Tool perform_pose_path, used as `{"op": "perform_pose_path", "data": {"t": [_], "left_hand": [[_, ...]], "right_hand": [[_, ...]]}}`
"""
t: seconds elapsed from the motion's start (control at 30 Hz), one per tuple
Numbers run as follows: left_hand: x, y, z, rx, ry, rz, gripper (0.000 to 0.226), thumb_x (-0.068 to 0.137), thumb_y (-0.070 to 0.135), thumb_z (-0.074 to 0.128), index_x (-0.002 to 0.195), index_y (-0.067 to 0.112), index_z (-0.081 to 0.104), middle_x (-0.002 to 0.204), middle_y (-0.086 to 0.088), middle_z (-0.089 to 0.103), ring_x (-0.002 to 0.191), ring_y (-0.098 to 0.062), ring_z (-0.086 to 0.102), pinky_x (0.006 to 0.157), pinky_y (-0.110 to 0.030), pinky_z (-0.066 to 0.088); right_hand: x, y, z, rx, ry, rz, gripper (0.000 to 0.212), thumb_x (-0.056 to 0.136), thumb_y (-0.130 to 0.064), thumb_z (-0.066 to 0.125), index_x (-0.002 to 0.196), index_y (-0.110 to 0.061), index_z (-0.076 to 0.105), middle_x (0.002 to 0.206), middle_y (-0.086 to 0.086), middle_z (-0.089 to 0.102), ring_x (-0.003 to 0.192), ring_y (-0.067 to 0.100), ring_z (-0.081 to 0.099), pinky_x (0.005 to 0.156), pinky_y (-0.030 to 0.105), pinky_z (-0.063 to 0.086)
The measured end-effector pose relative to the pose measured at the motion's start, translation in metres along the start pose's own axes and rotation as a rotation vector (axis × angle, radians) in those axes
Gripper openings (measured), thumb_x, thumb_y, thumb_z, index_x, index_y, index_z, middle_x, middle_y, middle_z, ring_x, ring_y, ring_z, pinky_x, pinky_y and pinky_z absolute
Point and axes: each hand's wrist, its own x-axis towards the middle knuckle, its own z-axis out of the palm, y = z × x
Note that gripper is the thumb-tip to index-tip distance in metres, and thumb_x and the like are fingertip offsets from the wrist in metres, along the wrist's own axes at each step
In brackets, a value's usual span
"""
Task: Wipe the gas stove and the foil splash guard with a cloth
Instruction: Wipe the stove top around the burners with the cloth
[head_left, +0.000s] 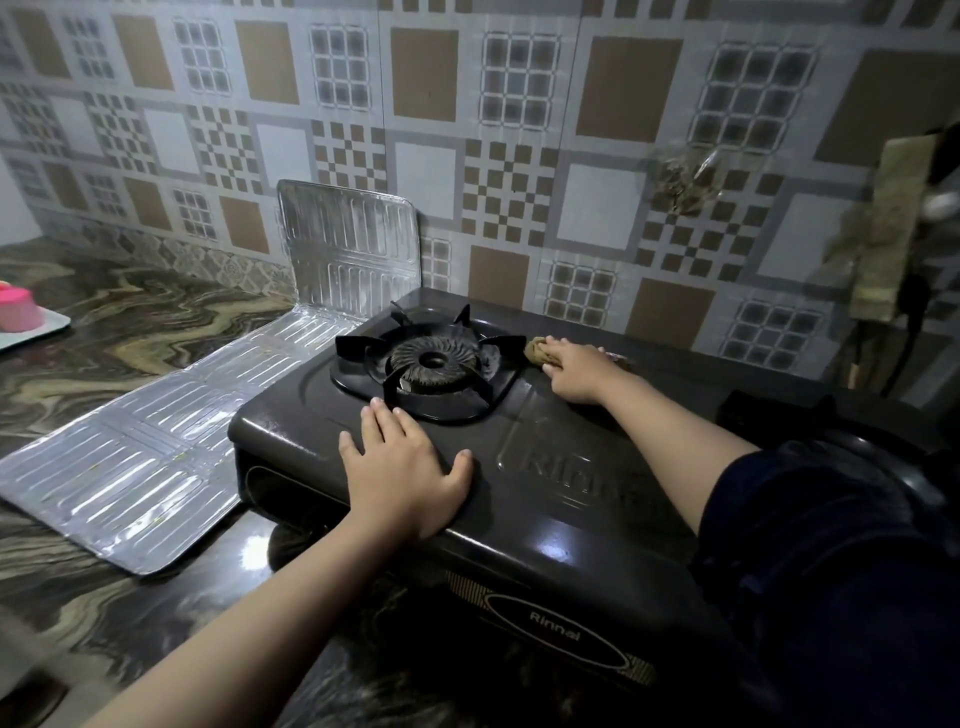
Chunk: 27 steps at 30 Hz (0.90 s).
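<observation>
Behind the burner (431, 364) we press the brown cloth (540, 349) onto the gas stove (545, 467), right hand (574, 371) fingers curled over it; left hand (402, 467) flat, fingers spread.

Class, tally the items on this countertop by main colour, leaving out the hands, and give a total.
Black: 1, the black metal gas stove
Silver: 1, the ribbed silver foil splash guard
Brown: 1, the crumpled brown cloth
Pink: 1, the pink plastic container
White: 1, the white tray
Total: 5

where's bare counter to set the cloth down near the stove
Bare marble counter lies between the pink container and the foil splash guard. Crowded: stove top holds the burner, left hand, and right hand with cloth.
</observation>
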Motion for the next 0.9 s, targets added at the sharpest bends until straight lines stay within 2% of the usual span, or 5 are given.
{"op": "perform_pose_path", "data": {"t": [0.1, 0.47, 0.73, 0.9], "left_hand": [[0.0, 0.002, 0.0, -0.028, -0.001, 0.014, 0.096, 0.087, 0.067, 0.029, 0.15, -0.004, 0.012, 0.158, -0.025, 0.004, 0.148, -0.034, 0.001, 0.115, -0.054, 0.007], [-0.001, -0.003, -0.005, -0.111, -0.021, 0.038, 0.097, 0.086, 0.061, 0.034, 0.149, -0.009, 0.01, 0.156, -0.031, 0.002, 0.146, -0.04, -0.002, 0.114, -0.056, 0.004], [-0.001, -0.004, -0.005, -0.143, -0.046, 0.052, 0.092, 0.088, 0.055, 0.034, 0.148, -0.01, 0.008, 0.155, -0.033, 0.0, 0.146, -0.041, -0.003, 0.115, -0.056, 0.002], [-0.002, -0.005, -0.004, -0.163, -0.056, 0.061, 0.086, 0.089, 0.047, 0.035, 0.148, -0.011, 0.01, 0.155, -0.033, 0.001, 0.146, -0.041, -0.003, 0.114, -0.056, 0.001]], "right_hand": [[-0.012, -0.004, 0.003, 0.002, -0.014, 0.011, 0.055, 0.096, -0.017, 0.042, 0.148, -0.025, 0.029, 0.16, -0.006, 0.014, 0.148, 0.022, 0.011, 0.119, 0.053, 0.008], [-0.076, -0.054, 0.016, 0.031, 0.024, 0.092, 0.056, 0.094, -0.015, 0.046, 0.147, -0.03, 0.032, 0.16, -0.001, 0.017, 0.146, 0.029, 0.018, 0.119, 0.046, 0.005], [-0.11, -0.069, 0.033, 0.157, 0.073, 0.022, 0.051, 0.092, -0.01, 0.047, 0.14, -0.028, 0.045, 0.155, -0.01, 0.03, 0.147, 0.012, 0.017, 0.118, 0.054, 0.001], [-0.131, -0.076, 0.044, 0.263, 0.131, -0.016, 0.05, 0.089, -0.001, 0.048, 0.134, -0.023, 0.053, 0.15, -0.008, 0.039, 0.145, 0.007, 0.021, 0.116, 0.051, -0.004]]}}
